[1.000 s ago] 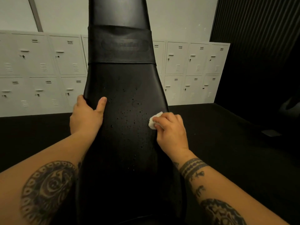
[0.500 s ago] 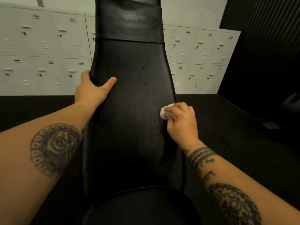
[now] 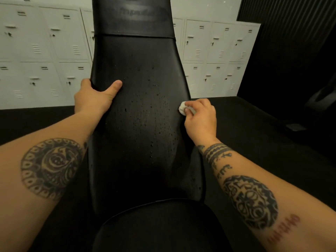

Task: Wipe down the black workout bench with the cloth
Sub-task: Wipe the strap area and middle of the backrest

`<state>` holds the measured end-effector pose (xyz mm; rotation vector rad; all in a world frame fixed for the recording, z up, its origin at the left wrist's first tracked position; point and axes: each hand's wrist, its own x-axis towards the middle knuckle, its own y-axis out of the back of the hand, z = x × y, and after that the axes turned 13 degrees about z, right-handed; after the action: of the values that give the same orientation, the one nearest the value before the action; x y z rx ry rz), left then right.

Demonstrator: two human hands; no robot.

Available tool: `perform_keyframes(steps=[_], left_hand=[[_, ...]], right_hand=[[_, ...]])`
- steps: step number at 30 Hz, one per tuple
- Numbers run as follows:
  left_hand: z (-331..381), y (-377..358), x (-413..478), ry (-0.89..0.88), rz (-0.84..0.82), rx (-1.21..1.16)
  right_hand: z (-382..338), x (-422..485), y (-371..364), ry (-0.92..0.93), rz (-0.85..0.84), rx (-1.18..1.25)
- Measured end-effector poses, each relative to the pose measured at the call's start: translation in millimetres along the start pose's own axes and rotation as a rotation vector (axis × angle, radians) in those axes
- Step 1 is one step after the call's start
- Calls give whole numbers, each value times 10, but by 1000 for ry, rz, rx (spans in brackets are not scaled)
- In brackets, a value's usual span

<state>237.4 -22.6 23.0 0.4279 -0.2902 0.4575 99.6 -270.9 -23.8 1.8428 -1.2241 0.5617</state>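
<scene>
Lockers (image 3: 45, 51) behind; L hand (image 3: 92, 99) grips bench (image 3: 138, 124) left edge, R hand (image 3: 200, 119) pinches cloth (image 3: 181, 110) on its right edge.

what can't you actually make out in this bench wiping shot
All in the head view.
Left hand: fingers hidden behind the bench edge; only the thumb shows.
Cloth: mostly balled inside the right hand, so its size is unclear.
Lettering on the bench's upper band: too blurred to read.
Bench top: cut off by the upper frame edge.
Bench legs: hidden beneath the upholstery.
</scene>
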Motion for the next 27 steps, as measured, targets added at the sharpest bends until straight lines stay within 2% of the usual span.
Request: perform_keyframes(steps=[4, 9, 12, 14, 16, 18, 19, 23, 25, 27], left_hand=[[2, -6, -14, 5, 4, -7], [68, 84, -81, 14, -30, -10], [111, 124, -105, 41, -52, -8], [122, 142, -111, 58, -62, 1], [127, 147, -108, 63, -65, 12], [121, 139, -103, 60, -62, 15], [118, 135, -101, 59, -62, 15], [92, 128, -87, 63, -63, 13], [84, 119, -81, 54, -56, 14], [84, 107, -92, 53, -52, 12]], right_hand=[[194, -395, 124, 293, -58, 1], [105, -435, 154, 117, -146, -47], [-23, -407, 172, 60, -119, -36], [-38, -522, 213, 150, -118, -16], [51, -705, 273, 334, -174, 6], [182, -822, 352, 411, -221, -3], [238, -821, 365, 384, -210, -10], [134, -479, 220, 63, -59, -5], [13, -391, 157, 61, -72, 2], [15, -477, 185, 142, -130, -2]])
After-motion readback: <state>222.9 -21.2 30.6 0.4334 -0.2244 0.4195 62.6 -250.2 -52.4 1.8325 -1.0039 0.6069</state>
